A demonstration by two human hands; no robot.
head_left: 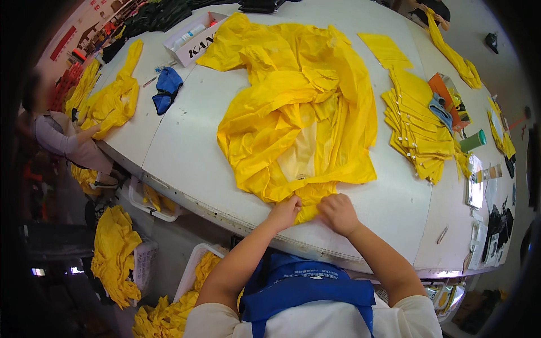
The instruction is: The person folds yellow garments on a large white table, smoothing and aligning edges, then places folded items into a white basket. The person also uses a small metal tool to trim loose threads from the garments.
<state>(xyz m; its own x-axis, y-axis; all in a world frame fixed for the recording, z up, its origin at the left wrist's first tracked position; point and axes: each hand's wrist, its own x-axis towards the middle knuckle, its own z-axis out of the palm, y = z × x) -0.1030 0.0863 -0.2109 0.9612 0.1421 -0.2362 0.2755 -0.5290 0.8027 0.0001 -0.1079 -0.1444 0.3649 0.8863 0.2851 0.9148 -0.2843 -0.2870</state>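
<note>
White worktop [186, 141]: left hand [284, 213] and right hand [337, 213], fingers closed pinching near hem of crumpled yellow raincoat [298, 112] at the front edge, stack of folded yellow pieces [417, 124] right; slick fabric could slip off edge if the pinch loosens.

The left hand [285, 212] and right hand [337, 213] sit side by side at the near edge of the counter [186, 146], both on the hem of the raincoat [298, 112], which spreads away beyond them. Right of the right hand lies a stack of folded pieces [414, 121], with a cup [472, 141] just beyond it. Far left of the left hand lie a crumpled cloth [167, 88] and an open box [194, 39]. Below the left hand, under the counter, stand baskets [147, 205].
</note>
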